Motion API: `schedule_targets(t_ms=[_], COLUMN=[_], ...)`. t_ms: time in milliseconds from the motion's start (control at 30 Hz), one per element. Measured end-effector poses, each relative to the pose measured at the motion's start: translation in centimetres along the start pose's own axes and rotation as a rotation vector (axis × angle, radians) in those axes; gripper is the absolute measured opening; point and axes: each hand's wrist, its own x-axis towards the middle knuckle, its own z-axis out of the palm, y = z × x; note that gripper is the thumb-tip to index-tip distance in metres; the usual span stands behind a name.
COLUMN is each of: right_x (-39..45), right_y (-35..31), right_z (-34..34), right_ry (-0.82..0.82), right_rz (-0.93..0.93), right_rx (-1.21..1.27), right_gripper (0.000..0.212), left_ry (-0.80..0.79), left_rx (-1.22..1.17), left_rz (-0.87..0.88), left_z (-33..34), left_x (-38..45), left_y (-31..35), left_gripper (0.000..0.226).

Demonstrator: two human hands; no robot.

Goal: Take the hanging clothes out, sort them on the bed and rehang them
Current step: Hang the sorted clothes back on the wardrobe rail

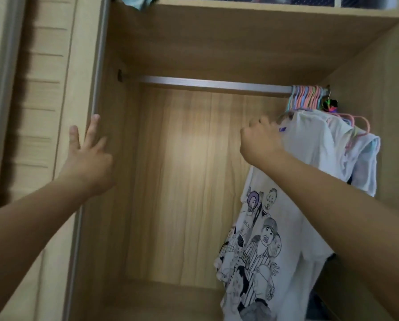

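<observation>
Wardrobe (194, 181): right hand (261, 142) grips white shirt (314, 144).

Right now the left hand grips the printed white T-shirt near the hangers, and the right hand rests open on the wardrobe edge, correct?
No, the hands are swapped. The head view shows the right hand gripping the printed white T-shirt near the hangers; the left hand rests open on the wardrobe edge.

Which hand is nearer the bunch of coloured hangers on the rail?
Right. The right hand grips a white T-shirt just below-left of the hangers; the left hand rests on the wardrobe's left edge, far across.
</observation>
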Motion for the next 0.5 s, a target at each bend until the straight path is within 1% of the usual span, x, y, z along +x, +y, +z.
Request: schedule_targets(t_ms=[33, 100, 133, 200, 267, 300, 400, 467, 500], right_x=[-1.2, -3.6, -4.7, -6.7, -8.7, -9.7, -14.6, -19.8, -23.1], right_y=[-1.9, -5.6, -7.4, -11.0, -14.4, -15.9, -20.5, -23.4, -24.6], right_z=[-0.5, -1.3, -1.6, -2.6, -4.2, -5.1, -8.1, -9.5, -10.1], right_ry=[-0.028, -0.079, -0.104, -0.157, -0.211, -0.228, -0.225, -0.252, -0.293], right_rz=[-0.059, -0.166, -0.216, -0.331, -0.464, -0.530, -0.713, -0.836, -0.910], right_rx=[0.103, 0.288, 0.373, 0.517, 0.622, 0.671, 0.848, 1.011, 1.053], right_gripper=[0.018, 0.011, 0.012, 0.022, 0.027, 0.028, 0.027, 0.022, 0.022], left_ry=[-0.016, 0.020, 0.047, 0.020, -0.134, -0.214, -0.361, -0.430, -0.495], left_rx=[-0.075, -0.205, -0.240, -0.252, -0.202, -0.179, -0.131, -0.104, -0.090], left_rz=[0.023, 0.026, 0.019, 0.024, 0.017, -0.026, -0.238, -0.358, -0.405], left_z=[-0.2, -0.8, -1.2, -2.5, -4.5, -5.3, -7.3, -8.2, -8.9], left_x=[-0.8, -4.1, -6.5, -12.0, -16.8, -18.8, -25.9, -33.3, -37.8], left_y=[0.2, 0.8, 1.0, 1.3, 1.0, 0.6, -1.7, -2.8, -2.9], left_gripper=[0.046, 0.043, 0.040, 0.035, 0.030, 0.026, 0.022, 0.021, 0.020])
